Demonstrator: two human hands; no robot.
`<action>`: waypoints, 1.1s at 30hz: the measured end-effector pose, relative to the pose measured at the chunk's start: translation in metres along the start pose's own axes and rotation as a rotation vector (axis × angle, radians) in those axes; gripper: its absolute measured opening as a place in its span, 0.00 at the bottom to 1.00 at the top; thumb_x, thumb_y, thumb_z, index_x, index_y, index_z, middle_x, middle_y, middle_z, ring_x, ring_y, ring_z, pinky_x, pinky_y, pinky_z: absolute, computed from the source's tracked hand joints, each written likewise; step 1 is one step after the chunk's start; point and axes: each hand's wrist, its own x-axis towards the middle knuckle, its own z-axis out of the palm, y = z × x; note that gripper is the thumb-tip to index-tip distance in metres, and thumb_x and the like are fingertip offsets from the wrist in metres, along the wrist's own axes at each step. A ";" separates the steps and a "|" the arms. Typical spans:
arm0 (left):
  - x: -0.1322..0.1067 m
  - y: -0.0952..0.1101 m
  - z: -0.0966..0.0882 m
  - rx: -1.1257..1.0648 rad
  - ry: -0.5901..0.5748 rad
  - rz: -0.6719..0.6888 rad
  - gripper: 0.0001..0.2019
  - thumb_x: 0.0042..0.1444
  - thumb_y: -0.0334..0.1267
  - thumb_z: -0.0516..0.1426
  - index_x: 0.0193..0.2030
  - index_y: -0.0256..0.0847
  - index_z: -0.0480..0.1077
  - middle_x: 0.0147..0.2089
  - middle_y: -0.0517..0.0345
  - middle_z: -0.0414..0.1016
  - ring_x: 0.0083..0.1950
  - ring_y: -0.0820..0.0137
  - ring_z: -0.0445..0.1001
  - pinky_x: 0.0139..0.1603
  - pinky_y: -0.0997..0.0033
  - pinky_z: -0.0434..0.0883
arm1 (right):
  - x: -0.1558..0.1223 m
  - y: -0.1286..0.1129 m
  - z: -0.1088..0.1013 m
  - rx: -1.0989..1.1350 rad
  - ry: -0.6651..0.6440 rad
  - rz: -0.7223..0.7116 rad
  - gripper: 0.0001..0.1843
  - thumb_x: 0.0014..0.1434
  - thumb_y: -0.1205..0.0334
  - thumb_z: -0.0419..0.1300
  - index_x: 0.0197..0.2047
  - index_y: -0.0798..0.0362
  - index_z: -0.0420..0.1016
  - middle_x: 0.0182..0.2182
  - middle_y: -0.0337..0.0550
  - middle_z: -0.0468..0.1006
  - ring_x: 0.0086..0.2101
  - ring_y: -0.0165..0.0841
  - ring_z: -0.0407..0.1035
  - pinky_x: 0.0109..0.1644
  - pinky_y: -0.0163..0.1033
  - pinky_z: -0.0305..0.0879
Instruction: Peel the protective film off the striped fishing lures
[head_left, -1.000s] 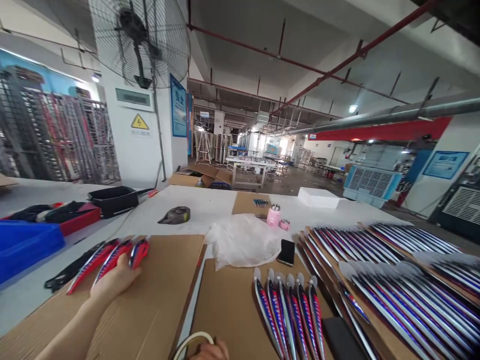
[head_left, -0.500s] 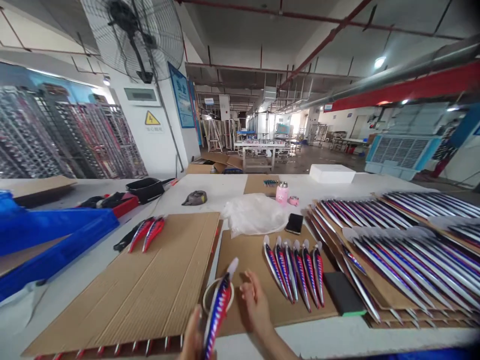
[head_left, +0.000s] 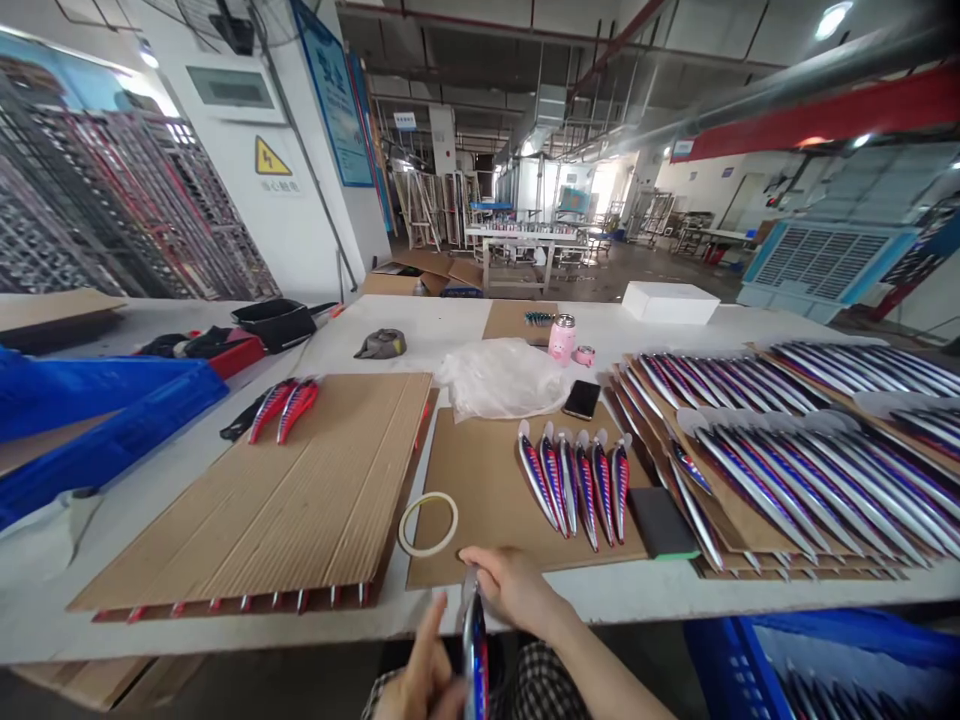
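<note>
A long fishing lure (head_left: 475, 650), blue, red and silver with a dark back, stands at the table's front edge, its clear lip upward. My right hand (head_left: 517, 592) pinches that lip between thumb and fingers. Beside the lure's body is my left hand (head_left: 424, 670), index finger raised and the lower fingers against the lure, partly blurred. The lure's lower end is cut off by the frame. A cream-coloured tape roll (head_left: 428, 549) lies flat just beyond, at the edge of a cardboard sheet (head_left: 480, 480). Several similar lures (head_left: 583, 490) are in a row on that sheet.
Stacked cardboard (head_left: 300, 490) at left bears two red lures (head_left: 289, 405). Many lures (head_left: 757, 480) cover cardboard layers at right. A black box (head_left: 661, 522), phone (head_left: 582, 399), plastic bag (head_left: 506, 378) and pink bottle (head_left: 562, 338) lie nearby. Blue crates (head_left: 112, 430) flank the left.
The lure has come back from above the tape roll to the table's front edge. My right hand, formerly apart from it, now pinches its lip. The view has tilted downward.
</note>
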 end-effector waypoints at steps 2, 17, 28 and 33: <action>0.025 0.011 -0.010 0.036 0.023 0.071 0.31 0.60 0.37 0.47 0.70 0.43 0.42 0.31 0.63 0.67 0.30 0.72 0.69 0.38 0.72 0.69 | -0.003 -0.004 -0.004 -0.006 -0.044 -0.046 0.20 0.56 0.72 0.52 0.50 0.49 0.73 0.42 0.43 0.80 0.42 0.39 0.74 0.48 0.38 0.64; 0.071 0.023 -0.011 -0.050 -0.135 0.008 0.35 0.49 0.32 0.50 0.67 0.36 0.50 0.31 0.63 0.68 0.25 0.74 0.66 0.29 0.76 0.67 | -0.001 0.004 -0.007 0.081 -0.027 0.027 0.11 0.49 0.77 0.60 0.34 0.54 0.75 0.40 0.41 0.79 0.35 0.32 0.74 0.41 0.33 0.67; 0.064 0.013 -0.006 -0.004 -0.045 -0.006 0.34 0.50 0.31 0.50 0.67 0.40 0.51 0.34 0.61 0.72 0.32 0.70 0.72 0.39 0.71 0.68 | -0.007 0.009 -0.003 0.088 0.011 0.098 0.15 0.48 0.76 0.62 0.40 0.52 0.76 0.51 0.43 0.76 0.35 0.31 0.74 0.42 0.33 0.66; 0.064 0.012 -0.002 0.020 -0.039 -0.003 0.33 0.53 0.32 0.47 0.68 0.38 0.48 0.34 0.61 0.72 0.31 0.71 0.72 0.37 0.73 0.70 | -0.007 0.008 -0.004 0.092 -0.004 0.095 0.12 0.48 0.75 0.62 0.36 0.53 0.77 0.50 0.43 0.76 0.31 0.30 0.72 0.41 0.33 0.65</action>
